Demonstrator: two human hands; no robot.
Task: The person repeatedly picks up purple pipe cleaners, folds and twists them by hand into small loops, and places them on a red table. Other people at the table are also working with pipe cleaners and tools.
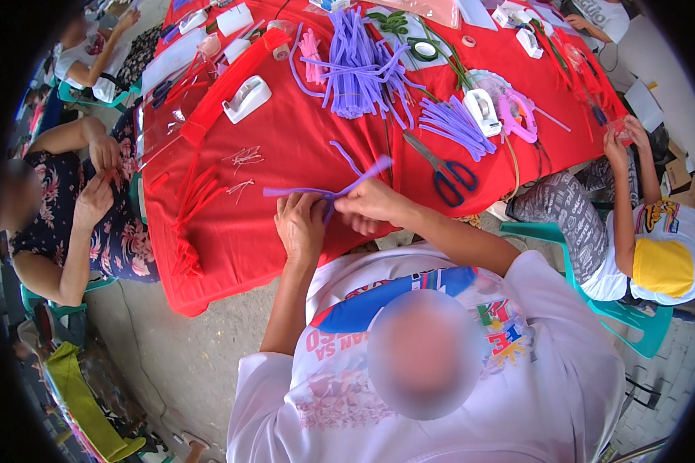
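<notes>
- one red tablecloth (286, 135), softly creased
- a tangled heap of fuzzy lilac pipe cleaners (355, 65)
- left hand (301, 225) and right hand (372, 205), fingers pinched around purple chenille stems (363, 178)
- these stems: thin, fuzzy, splayed, near the tablecloth's front edge

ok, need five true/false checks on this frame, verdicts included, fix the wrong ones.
1. Both hands, left and right, are on purple stems. True.
2. The right hand holds the scissors. False: the scissors lie on the table.
3. A white dispenser sits left of the big purple bundle. True.
4. The tablecloth is blue. False: the cloth is red.
5. The green tape lies farther from the person than the scissors. True.
</notes>
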